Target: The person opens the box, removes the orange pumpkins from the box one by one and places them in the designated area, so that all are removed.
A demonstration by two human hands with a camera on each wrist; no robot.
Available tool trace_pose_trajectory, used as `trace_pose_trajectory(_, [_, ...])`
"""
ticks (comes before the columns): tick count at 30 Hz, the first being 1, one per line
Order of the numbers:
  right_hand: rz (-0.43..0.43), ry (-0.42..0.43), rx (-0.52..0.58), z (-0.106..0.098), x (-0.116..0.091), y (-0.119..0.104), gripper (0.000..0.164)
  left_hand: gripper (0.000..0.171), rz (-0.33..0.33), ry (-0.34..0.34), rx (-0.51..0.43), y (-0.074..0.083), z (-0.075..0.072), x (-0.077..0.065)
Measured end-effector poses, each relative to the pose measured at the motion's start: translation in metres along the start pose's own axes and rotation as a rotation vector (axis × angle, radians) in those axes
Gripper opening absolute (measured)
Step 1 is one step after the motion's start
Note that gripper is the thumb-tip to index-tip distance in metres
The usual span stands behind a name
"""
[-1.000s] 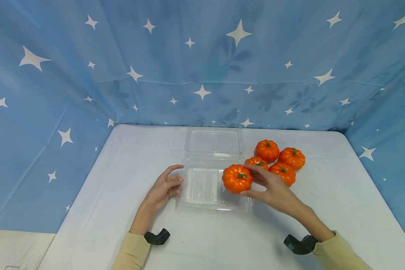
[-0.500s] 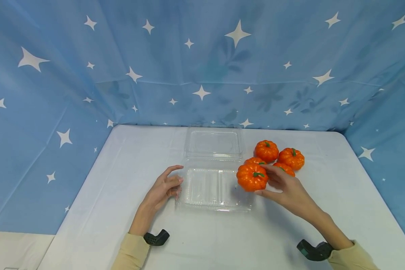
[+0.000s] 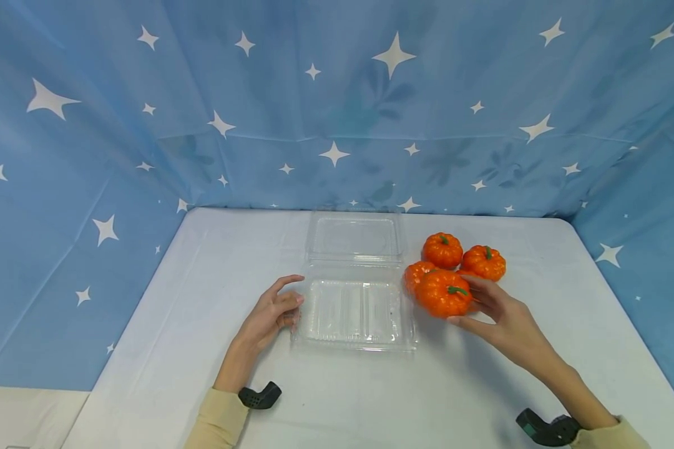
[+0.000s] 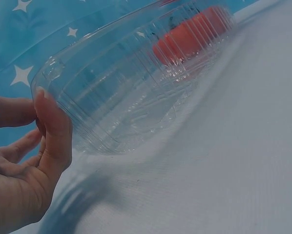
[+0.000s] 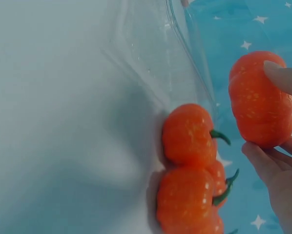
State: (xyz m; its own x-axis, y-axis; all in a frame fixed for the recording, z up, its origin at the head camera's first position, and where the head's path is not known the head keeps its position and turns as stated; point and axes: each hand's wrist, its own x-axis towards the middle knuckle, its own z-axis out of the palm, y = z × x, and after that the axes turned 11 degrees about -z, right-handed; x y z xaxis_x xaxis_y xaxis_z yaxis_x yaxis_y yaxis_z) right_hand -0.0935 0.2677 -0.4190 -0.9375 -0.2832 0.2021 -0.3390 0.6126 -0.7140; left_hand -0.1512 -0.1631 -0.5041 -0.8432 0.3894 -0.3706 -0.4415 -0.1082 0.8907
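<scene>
My right hand [image 3: 508, 318] holds a small orange pumpkin [image 3: 442, 294] with a green stem, thumb on one side and fingers on the other. In the right wrist view this pumpkin [image 5: 261, 100] hangs apart from the table. Several like pumpkins [image 3: 485, 262] sit close together beneath and behind it; the held one partly hides some of them. A clear plastic container [image 3: 351, 312] lies with its hinged lid [image 3: 355, 239] folded back. My left hand [image 3: 266, 315] is at the container's left side; in the left wrist view its thumb and finger pinch the container's rim [image 4: 36, 78].
A white cloth covers the table [image 3: 337, 399]. A blue curtain [image 3: 292, 93] with white stars hangs behind and at both sides. The pumpkin cluster stands just right of the container.
My right hand has carried its pumpkin to the right, from over the container's right part to over the other pumpkins. The left hand stays at the container's left side.
</scene>
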Motion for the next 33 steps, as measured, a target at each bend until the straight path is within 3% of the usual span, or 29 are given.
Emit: trace_pose_trajectory(33, [0.166, 0.071, -0.067, -0.041, -0.028, 0.052, 0.082, 0.058, 0.001, -0.006, -0.012, -0.001, 0.0, 0.0])
